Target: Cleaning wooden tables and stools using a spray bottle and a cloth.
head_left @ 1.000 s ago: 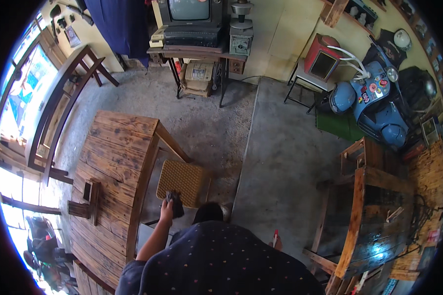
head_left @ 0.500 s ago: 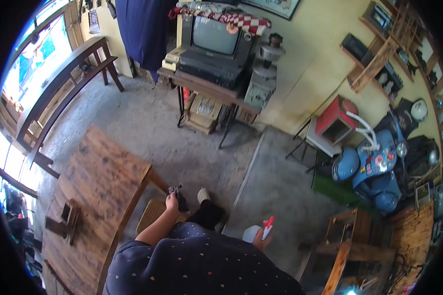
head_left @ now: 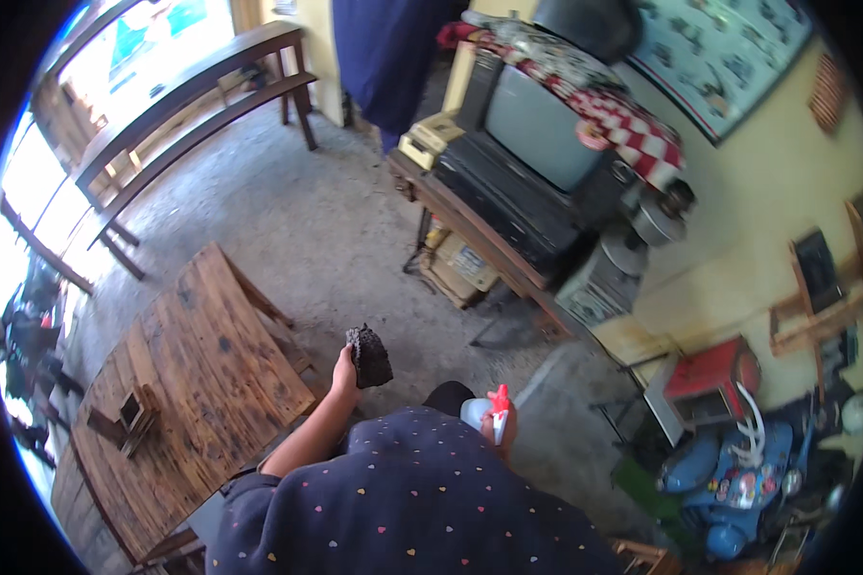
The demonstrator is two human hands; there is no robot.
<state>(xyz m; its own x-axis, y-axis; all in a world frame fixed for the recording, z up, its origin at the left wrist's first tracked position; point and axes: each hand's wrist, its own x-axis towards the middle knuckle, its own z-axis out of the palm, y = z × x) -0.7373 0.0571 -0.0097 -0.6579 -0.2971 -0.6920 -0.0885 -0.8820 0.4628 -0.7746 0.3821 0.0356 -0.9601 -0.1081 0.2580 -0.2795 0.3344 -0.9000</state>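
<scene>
Right of the wooden counter (head_left: 216, 359), my left hand (head_left: 343, 374) grips a dark cloth (head_left: 373, 358); farther right, my right hand (head_left: 507, 431) encloses a red-topped spray bottle (head_left: 500, 410).

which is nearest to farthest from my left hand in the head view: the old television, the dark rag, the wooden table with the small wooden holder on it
From the left hand:
1. Dark rag: in its grip.
2. Wooden table: just to the left.
3. Old television: ahead and to the right, across the floor.
</scene>
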